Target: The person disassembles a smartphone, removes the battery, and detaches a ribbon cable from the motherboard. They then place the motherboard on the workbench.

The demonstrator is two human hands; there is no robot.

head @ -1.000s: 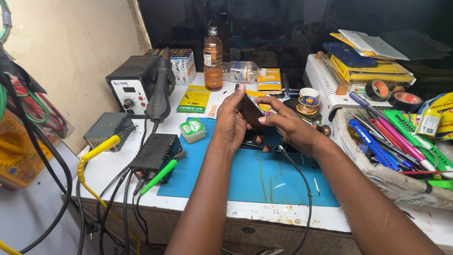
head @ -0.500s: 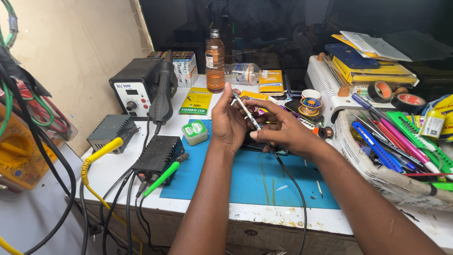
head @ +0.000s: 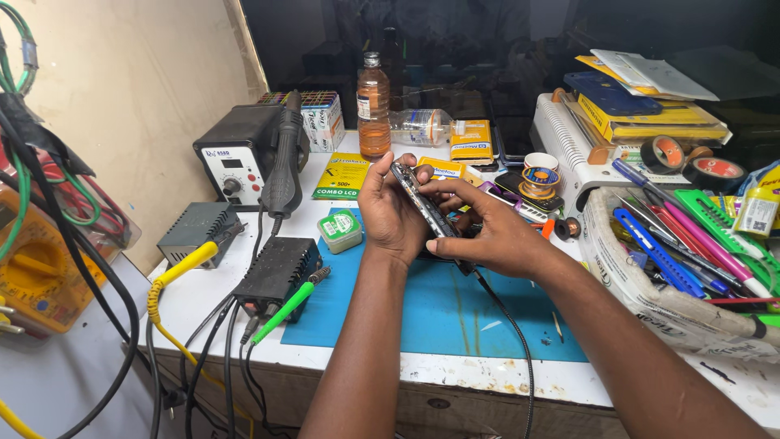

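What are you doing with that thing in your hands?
A person holds a slim dark phone edge-up in both hands above a blue work mat. The left hand cups it from the side, and the right hand grips its lower end, where a black cable trails off. A small round green tin sits on the mat nearby.

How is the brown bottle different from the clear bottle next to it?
The brown bottle stands upright, while the clear bottle lies on its side. The brown bottle looks filled with amber-brown liquid; the clear bottle is see-through and looks mostly empty. The brown bottle also rises taller than the clear one lying low beside it. Both are plastic-looking bottles at the back of the white table, beyond the hands.
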